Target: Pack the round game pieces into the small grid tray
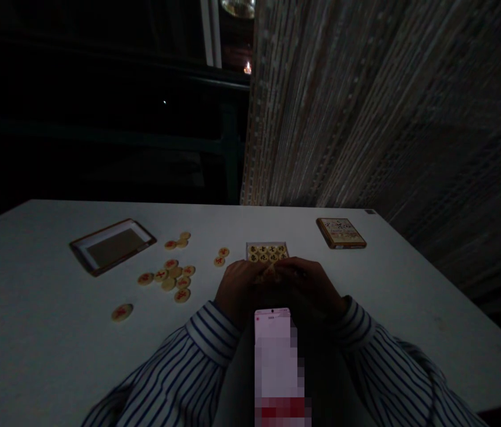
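A small tray [265, 244] holds rows of round pieces with dark characters [263, 257] near the middle of the white table. My left hand [238, 287] lies at the tray's near left side, and my right hand [311, 284] is at its near right side. Both hands cover the near part of the tray, with their fingers close together above it. Shadow hides the fingertips and whatever they hold. To the left, several round pieces with red characters [182, 295] are scattered on the table, some touching or overlapping. A few of them show blank faces.
An open box lid or shallow tray [85, 261] lies at the left of the white table [72, 367]. A flat box with printed characters [343, 232] is at the back right. A lit phone [274, 356] is close to me, below my hands. A string curtain [343, 107] hangs behind the table.
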Action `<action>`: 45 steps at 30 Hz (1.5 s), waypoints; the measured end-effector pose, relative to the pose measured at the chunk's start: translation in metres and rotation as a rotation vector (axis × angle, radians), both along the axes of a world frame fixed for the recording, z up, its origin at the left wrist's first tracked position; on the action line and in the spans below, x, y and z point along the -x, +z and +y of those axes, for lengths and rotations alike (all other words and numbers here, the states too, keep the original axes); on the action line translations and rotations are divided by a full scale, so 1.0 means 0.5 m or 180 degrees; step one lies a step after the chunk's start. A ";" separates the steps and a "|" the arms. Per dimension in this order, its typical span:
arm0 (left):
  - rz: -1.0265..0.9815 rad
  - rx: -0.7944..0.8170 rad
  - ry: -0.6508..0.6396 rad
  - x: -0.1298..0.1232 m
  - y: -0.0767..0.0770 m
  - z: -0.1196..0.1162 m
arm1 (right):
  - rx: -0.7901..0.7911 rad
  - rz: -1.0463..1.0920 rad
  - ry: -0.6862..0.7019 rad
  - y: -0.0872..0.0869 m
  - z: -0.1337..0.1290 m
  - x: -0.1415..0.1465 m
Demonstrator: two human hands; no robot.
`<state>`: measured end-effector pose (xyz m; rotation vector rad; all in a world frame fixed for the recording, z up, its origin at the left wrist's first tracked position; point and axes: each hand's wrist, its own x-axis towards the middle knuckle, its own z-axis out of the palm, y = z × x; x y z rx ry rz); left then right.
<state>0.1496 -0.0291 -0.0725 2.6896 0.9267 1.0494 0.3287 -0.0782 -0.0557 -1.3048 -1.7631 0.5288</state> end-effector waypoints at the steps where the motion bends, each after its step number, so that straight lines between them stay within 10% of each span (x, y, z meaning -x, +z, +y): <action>1: 0.0004 -0.0015 -0.0052 0.000 0.002 0.000 | 0.0025 0.0044 0.0000 0.001 -0.001 0.002; 19: -0.0777 0.0502 -0.0061 -0.001 -0.028 -0.001 | 0.0376 0.0928 -0.0218 0.004 0.002 0.020; 45: -0.1968 0.2607 -0.0134 -0.006 0.028 -0.032 | 0.0373 0.0922 0.0115 0.021 -0.014 0.036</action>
